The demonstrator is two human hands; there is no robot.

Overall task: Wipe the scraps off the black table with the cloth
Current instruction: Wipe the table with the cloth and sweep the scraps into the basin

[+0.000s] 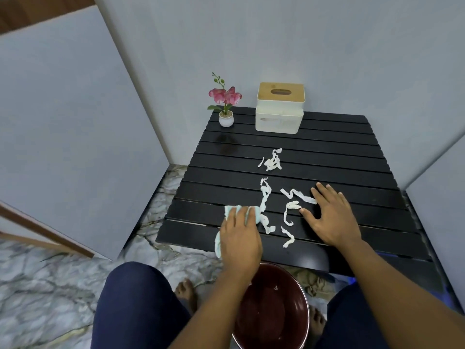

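Several white scraps (266,205) lie across the near half of the black table (352,157), and one more clump (271,162) sits closer to the middle, apart from the rest. Your left hand (240,238) presses flat on the pale blue cloth (232,212) near the near-left corner, fingers spread over it rather than clenched around it; a tail of the cloth hangs over the near edge. Your right hand (329,217) lies open and empty on the slats toward the near-right, its fingertips touching the end of one strip.

Watch the gaps between the slats. Thin, curled strips can catch in them or slip through to the floor if you drag the cloth across the slats with light pressure. The dark red bowl (271,306) sits below the near edge, between your knees, and looks like the likely catch. It covers only a short stretch of that edge, so a sweep angled toward the near-left corner would probably drop scraps onto the marble floor (50,285) instead.

The long strip just beside the cloth may roll under it instead of travelling ahead. The far clump is easy to miss if you work only the near edge. Reaching for it brings your arm toward the tissue box (279,109) and the small flower pot (226,119) at the far edge, and the pot looks light enough to tip.
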